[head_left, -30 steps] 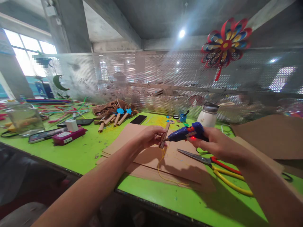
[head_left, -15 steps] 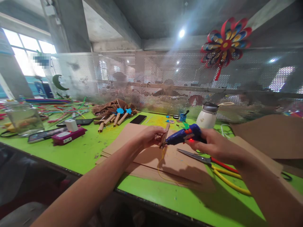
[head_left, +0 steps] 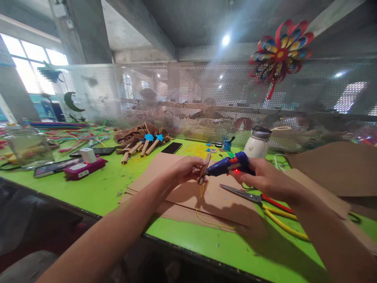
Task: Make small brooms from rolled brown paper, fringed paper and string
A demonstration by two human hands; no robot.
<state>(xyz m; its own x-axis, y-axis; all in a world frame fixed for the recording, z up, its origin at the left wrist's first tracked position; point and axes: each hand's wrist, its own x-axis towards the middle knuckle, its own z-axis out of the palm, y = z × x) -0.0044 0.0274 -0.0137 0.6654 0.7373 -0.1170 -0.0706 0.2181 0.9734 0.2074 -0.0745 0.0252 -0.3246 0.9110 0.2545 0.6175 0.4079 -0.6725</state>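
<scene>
My left hand (head_left: 186, 169) is closed round a small folded brown paper piece (head_left: 205, 168), held upright above the cardboard sheets (head_left: 176, 188). A thin yellow string (head_left: 203, 212) hangs from the piece down onto the cardboard. My right hand (head_left: 263, 179) grips a blue hot glue gun (head_left: 228, 165) with a red light lit. The gun's nozzle touches the paper piece from the right.
Scissors with red and yellow handles (head_left: 265, 204) lie right of the cardboard on the green table (head_left: 97, 188). Finished brown paper fans (head_left: 141, 139), a black phone (head_left: 171, 148), a white jug (head_left: 258, 143), a pink box (head_left: 84, 169) and a glass jar (head_left: 28, 147) stand further back. A perforated metal screen (head_left: 191, 98) closes the far edge.
The glue gun has shifted slightly left and closer, its nozzle now against the paper piece. My left hand has hardly moved.
</scene>
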